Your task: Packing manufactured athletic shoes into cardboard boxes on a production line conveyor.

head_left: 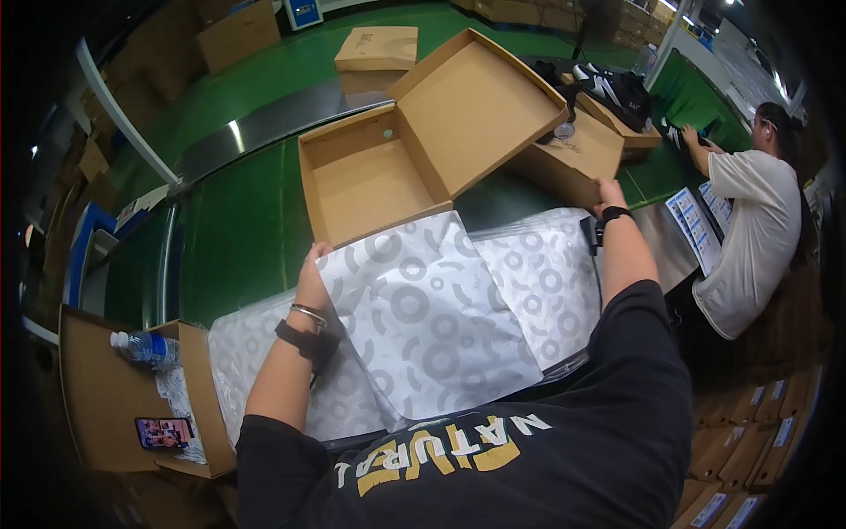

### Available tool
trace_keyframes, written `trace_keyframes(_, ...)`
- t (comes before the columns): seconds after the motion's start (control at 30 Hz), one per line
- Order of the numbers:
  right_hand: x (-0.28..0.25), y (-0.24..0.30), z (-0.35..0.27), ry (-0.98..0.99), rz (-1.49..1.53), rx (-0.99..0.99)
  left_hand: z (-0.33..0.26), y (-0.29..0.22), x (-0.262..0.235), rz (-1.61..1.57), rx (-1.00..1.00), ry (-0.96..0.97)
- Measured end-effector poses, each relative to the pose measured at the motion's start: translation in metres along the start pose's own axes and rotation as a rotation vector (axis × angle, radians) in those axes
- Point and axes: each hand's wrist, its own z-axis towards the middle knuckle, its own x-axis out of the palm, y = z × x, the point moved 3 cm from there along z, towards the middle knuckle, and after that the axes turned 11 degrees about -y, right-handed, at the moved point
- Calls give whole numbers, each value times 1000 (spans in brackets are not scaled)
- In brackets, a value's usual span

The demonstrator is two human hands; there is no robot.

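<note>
A sheet of white wrapping paper [423, 309] with grey ring patterns slants in front of me. My left hand [313, 282] is closed at its upper left corner, close to the front edge of an open brown shoebox [352, 172]. That box has its lid tilted back to the right, and its inside shows bare cardboard. My right hand [610, 196] grips the near right corner of a closed shoebox [577, 159], which lies partly behind the open lid. The fingertips of both hands are partly hidden.
Stacks of patterned paper [546, 273] lie under the sheet. At left, a carton [198, 379] holds a water bottle [154, 348] and a phone [164, 433]. Black shoes [617, 93] sit at the back right. A co-worker [749, 220] works at right. Shoeboxes [377, 48] stand beyond the metal strip.
</note>
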Motion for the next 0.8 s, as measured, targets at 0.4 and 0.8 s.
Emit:
trace_keyframes(0.4,83,-27,-207,868,-46,159,-115,-66,44,439,253,8)
trace_keyframes(0.8,48,32,-368,1209,30,-175,-177,-82,43,44,237,118)
